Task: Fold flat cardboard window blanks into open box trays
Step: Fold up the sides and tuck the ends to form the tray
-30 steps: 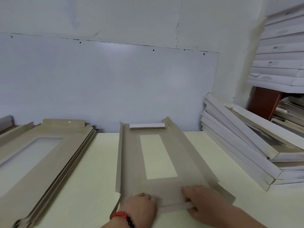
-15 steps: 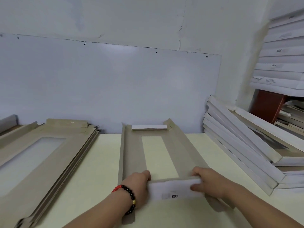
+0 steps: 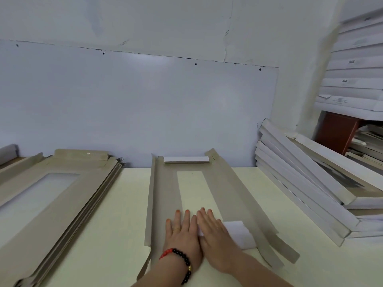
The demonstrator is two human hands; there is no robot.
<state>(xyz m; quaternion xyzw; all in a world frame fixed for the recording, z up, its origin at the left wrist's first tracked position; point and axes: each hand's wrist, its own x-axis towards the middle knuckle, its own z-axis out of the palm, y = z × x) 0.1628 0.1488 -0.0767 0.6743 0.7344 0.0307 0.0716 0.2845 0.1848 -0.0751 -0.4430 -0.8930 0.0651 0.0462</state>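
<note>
A grey cardboard window blank (image 3: 230,195) lies lengthwise on the pale table (image 3: 103,235), its long side flaps partly raised and its far end flap (image 3: 186,159) folded over, white side up. The near end flap (image 3: 238,235) is folded inward onto the blank, white side up. My left hand (image 3: 181,235), with a red and black bead bracelet, lies flat on the blank's near end with straight fingers. Beside it, my right hand (image 3: 215,235) presses flat on the folded near flap, covering its left part.
A stack of flat window blanks (image 3: 51,195) lies at the left. Leaning finished white trays (image 3: 306,183) are piled at the right, with more stacked high at the far right (image 3: 356,75). A wall panel (image 3: 134,110) stands right behind the table.
The hands had gripped the near end flap and lifted it white side up. Now it lies folded down onto the blank, and both hands are flat on top, close together.
</note>
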